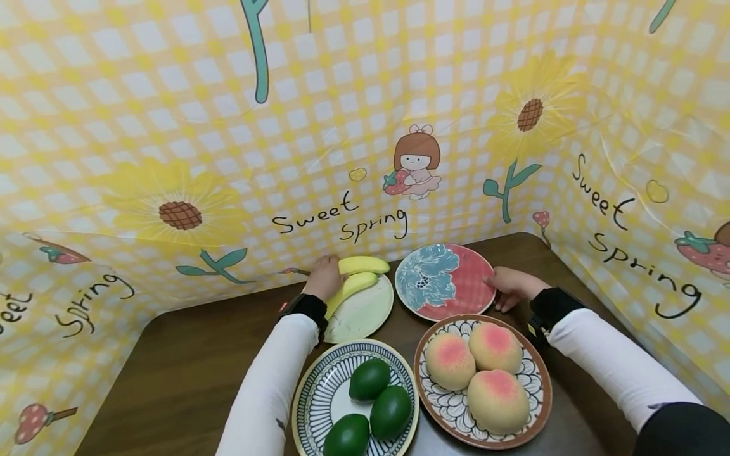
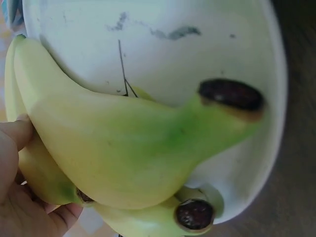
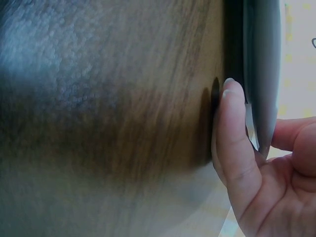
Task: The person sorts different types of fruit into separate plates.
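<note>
- Yellow gingham sheeting (image 1: 114, 95) walls in a dark wooden table (image 1: 188, 367); its print shows sunflowers, a cartoon girl with a strawberry, and the words "Sweet Spring" repeated across the panels.
- At the back left, the left hand (image 1: 324, 277) curls around a bunch of yellow-green bananas (image 1: 356, 275), with the thumb pressed against the peel in the left wrist view; the bananas lie over the far edge of a pale plate (image 1: 365, 316).
- At the back right, the right hand (image 1: 509, 286) pinches the rim of a red plate with a blue flower (image 1: 445, 282), thumb on one side and fingers (image 3: 232, 133) on the other, the arm stretched forward in a white sleeve.
- Nearer the person, a striped plate (image 1: 316, 392) holds three green fruits (image 1: 371, 405), and a petal-patterned plate (image 1: 536, 380) holds three peaches (image 1: 485, 373).
</note>
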The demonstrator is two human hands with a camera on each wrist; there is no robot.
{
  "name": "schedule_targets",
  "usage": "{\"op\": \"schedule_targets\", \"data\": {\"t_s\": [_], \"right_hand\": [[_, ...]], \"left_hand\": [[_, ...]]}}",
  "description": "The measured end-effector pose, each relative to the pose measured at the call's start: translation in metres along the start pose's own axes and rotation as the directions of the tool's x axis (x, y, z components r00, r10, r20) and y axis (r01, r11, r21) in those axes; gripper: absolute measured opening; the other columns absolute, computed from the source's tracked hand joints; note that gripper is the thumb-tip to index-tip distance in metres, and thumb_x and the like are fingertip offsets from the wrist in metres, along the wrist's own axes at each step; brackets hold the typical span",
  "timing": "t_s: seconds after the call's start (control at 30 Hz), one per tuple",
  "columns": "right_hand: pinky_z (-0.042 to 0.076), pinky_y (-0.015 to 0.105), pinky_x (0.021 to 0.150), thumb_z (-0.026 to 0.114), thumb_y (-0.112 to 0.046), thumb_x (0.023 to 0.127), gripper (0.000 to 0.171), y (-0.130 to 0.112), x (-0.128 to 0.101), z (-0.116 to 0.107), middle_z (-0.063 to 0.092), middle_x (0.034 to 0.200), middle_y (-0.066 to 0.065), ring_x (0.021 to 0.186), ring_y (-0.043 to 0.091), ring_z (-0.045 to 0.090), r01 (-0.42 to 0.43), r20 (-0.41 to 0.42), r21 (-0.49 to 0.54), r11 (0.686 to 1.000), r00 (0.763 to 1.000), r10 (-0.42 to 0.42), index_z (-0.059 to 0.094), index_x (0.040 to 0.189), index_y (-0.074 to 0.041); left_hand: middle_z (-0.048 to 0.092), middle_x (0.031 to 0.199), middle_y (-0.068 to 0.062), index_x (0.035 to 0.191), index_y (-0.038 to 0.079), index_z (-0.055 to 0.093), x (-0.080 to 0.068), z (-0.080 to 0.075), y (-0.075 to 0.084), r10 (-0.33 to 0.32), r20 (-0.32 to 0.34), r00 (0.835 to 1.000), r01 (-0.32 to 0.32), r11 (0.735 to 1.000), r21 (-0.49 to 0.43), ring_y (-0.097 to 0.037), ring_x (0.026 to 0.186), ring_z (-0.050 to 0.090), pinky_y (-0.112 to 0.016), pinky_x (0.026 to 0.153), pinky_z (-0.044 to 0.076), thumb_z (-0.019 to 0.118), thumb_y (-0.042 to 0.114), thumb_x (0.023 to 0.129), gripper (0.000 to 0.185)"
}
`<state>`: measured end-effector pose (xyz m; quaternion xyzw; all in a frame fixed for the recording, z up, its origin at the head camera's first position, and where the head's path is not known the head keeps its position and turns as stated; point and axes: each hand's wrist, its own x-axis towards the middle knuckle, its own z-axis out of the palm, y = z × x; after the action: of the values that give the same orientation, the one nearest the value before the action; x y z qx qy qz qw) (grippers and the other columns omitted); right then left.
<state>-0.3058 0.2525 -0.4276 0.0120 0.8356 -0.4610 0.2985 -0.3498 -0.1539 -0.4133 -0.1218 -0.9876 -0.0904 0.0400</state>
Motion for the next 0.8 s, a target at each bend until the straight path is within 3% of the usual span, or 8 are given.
{"op": "schedule_targets", "data": {"t_s": [0.13, 0.23, 0.3, 0.43, 0.6, 0.8], "right_hand": [[0.055, 0.021, 0.052, 0.026, -0.017, 0.113, 0.029, -0.001, 0.001, 0.002, 0.055, 0.067, 0.004, 0.052, 0.008, 0.059, -0.007, 0.001, -0.008, 1.000, 1.000, 0.007, 0.039, 0.117, 0.008], [0.056, 0.021, 0.052, 0.026, -0.018, 0.113, 0.030, -0.001, 0.001, 0.002, 0.055, 0.067, 0.005, 0.052, 0.008, 0.060, -0.003, -0.007, -0.020, 1.000, 1.000, 0.003, 0.040, 0.115, 0.008], [0.056, 0.022, 0.053, 0.026, -0.017, 0.112, 0.030, -0.001, 0.001, 0.000, 0.056, 0.067, 0.005, 0.052, 0.008, 0.060, 0.004, -0.013, -0.029, 1.000, 1.000, -0.005, 0.041, 0.114, 0.009], [0.057, 0.023, 0.054, 0.027, -0.017, 0.113, 0.031, 0.001, 0.000, -0.002, 0.058, 0.066, 0.004, 0.053, 0.008, 0.061, 0.005, -0.022, -0.047, 0.999, 1.000, -0.006, 0.043, 0.113, 0.009], [0.058, 0.024, 0.056, 0.027, -0.016, 0.113, 0.032, 0.001, -0.001, -0.006, 0.058, 0.066, 0.003, 0.055, 0.009, 0.061, 0.001, -0.017, -0.055, 0.999, 1.000, -0.002, 0.043, 0.116, 0.011], [0.057, 0.023, 0.054, 0.026, -0.016, 0.112, 0.032, -0.002, 0.000, -0.001, 0.057, 0.062, 0.002, 0.053, 0.008, 0.060, 0.024, -0.002, -0.057, 0.998, 1.000, -0.024, 0.046, 0.106, 0.008]], "left_hand": [[0.054, 0.137, -0.037, 0.142, -0.014, 0.042, -0.003, 0.000, -0.003, 0.025, -0.029, 0.999, -0.025, 0.999, -0.024, -0.049, 0.128, 0.055, -0.054, 0.108, 0.047, 0.063, 0.016, 0.102, 0.055], [0.050, 0.139, -0.040, 0.144, -0.015, 0.036, -0.004, -0.003, -0.004, 0.035, -0.039, 0.999, -0.038, 0.998, -0.058, -0.051, 0.130, 0.052, -0.055, 0.109, 0.046, 0.059, 0.013, 0.104, 0.054], [0.048, 0.139, -0.041, 0.145, -0.014, 0.034, -0.004, -0.008, -0.005, 0.048, -0.058, 0.997, -0.052, 0.996, -0.074, -0.054, 0.130, 0.050, -0.057, 0.109, 0.045, 0.057, 0.010, 0.104, 0.053], [0.042, 0.144, -0.042, 0.155, -0.005, 0.025, -0.005, -0.022, 0.002, 0.027, -0.034, 0.999, -0.031, 0.992, -0.125, -0.056, 0.132, 0.047, -0.061, 0.109, 0.044, 0.052, 0.014, 0.108, 0.058], [0.040, 0.148, -0.039, 0.162, 0.001, 0.015, -0.003, -0.039, 0.025, 0.013, 0.054, 0.998, -0.001, 0.974, -0.226, -0.050, 0.133, 0.050, -0.057, 0.107, 0.045, 0.046, 0.022, 0.110, 0.063], [0.042, 0.151, -0.035, 0.161, 0.000, 0.017, -0.003, -0.039, 0.065, 0.069, 0.102, 0.992, -0.042, 0.967, -0.250, -0.044, 0.132, 0.055, -0.052, 0.108, 0.046, 0.044, 0.025, 0.111, 0.063]]}}
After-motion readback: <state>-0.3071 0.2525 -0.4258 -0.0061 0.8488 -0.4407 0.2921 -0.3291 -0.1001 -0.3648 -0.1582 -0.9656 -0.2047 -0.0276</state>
